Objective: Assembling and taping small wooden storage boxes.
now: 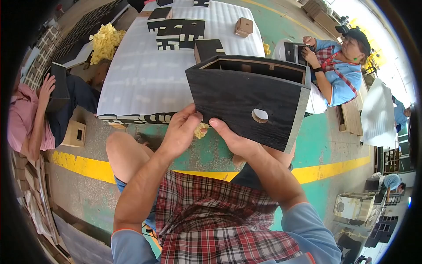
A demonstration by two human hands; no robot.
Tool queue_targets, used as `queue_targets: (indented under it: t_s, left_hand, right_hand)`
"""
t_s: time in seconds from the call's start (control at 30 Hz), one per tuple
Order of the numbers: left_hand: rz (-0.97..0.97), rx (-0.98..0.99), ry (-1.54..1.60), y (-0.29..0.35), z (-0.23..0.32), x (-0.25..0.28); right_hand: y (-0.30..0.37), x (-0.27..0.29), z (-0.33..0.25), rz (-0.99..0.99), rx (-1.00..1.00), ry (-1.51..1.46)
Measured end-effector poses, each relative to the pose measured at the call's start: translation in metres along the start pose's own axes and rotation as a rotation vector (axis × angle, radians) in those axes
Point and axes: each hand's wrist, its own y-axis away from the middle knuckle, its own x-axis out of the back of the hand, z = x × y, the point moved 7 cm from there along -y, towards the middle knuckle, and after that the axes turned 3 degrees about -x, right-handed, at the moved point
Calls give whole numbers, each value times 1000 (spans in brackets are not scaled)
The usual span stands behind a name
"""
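Below the fingers lay a plaid apron (220, 240). The left hand (181, 131) was clamped on the lower left corner of a black box (228, 97); just beside it, the right hand (235, 140) clamped the bottom edge, thumb in front, other fingers mostly hidden. Beyond the fingers, a white sheet (136, 75) carried dark boxes (180, 33) and, farther right, a brown block (244, 27).

We look down and forward from the wearer's head through a wide fisheye (straight edges bow toward its dark rim), with apron (215, 233) and box (228, 94) close below us and the white sheet (132, 83) stretching ahead.
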Motion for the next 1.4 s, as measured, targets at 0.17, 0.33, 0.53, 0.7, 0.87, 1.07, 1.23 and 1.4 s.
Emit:
queue_targets:
  t_s: [0.17, 0.33, 0.53, 0.7, 0.87, 1.07, 1.23, 1.4]
  left_hand:
    - [47, -73, -35, -1, 2, 1]
    - [87, -73, 39, -2, 5, 5]
    - [118, -101, 50, -3, -7, 1]
    - [122, -130, 111, -8, -11, 2]
    - [27, -107, 25, -9, -7, 3]
    - [-11, -35, 113, -3, -7, 3]
    - [-76, -65, -125, -3, -4, 3]
    - [-191, -86, -121, 3, 2, 1]
  right_hand:
    - [-3, -4, -2, -50, -103, -27]
    - [-4, -6, -1, 22, 24, -119]
    - [0, -4, -4, -14, -4, -395]
    - [0, 1, -5, 111, 87, -279]
    - [-1, 16, 1, 328, 166, -350]
    - [-6, 17, 6, 336, 49, -512]
    - [-9, 16, 9, 296, 81, -549]
    - [-12, 27, 15, 307, 94, -539]
